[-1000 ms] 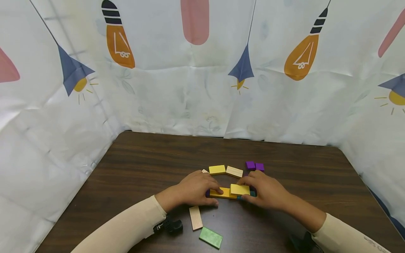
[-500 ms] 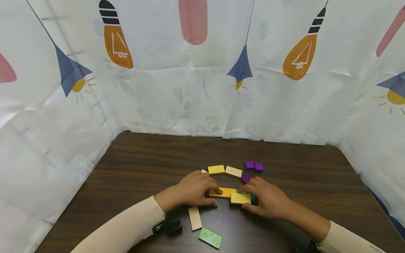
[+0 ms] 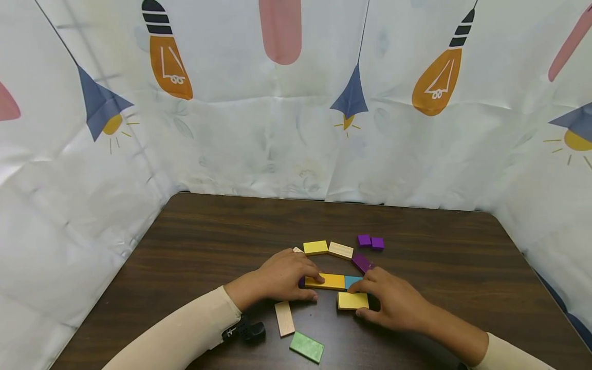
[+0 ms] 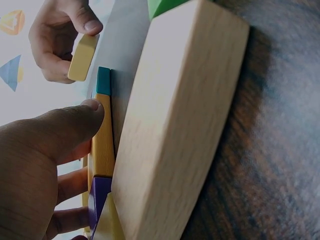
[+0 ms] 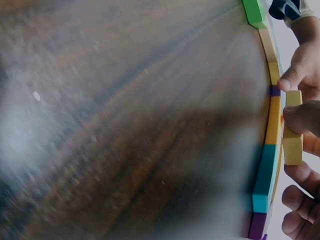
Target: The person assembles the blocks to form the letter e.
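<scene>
My right hand [image 3: 390, 303] pinches a yellow block [image 3: 353, 301] between thumb and fingers. In the right wrist view that yellow block [image 5: 293, 150] is off the table, apart from the row of blocks. The row holds an orange block [image 3: 332, 281], a blue-teal block [image 3: 352, 281] at its right and a purple block [image 4: 100, 192] at its left. My left hand [image 3: 284, 277] holds the orange block, a finger on its top and the thumb at its near side. In the left wrist view my left thumb covers part of it.
Behind the row lie another yellow block [image 3: 315, 247], a plain wooden block [image 3: 340, 250], a long purple block [image 3: 362, 262] and two small purple blocks [image 3: 364, 240]. Nearer are a wooden block [image 3: 284, 318] and a green block [image 3: 307, 347]. A printed curtain [image 3: 277, 144] borders the dark table [image 3: 222, 226].
My right hand has drawn the yellow block toward me, from over the row to its near side, uncovering the blue-teal block. The left hand has stayed on the orange block.
</scene>
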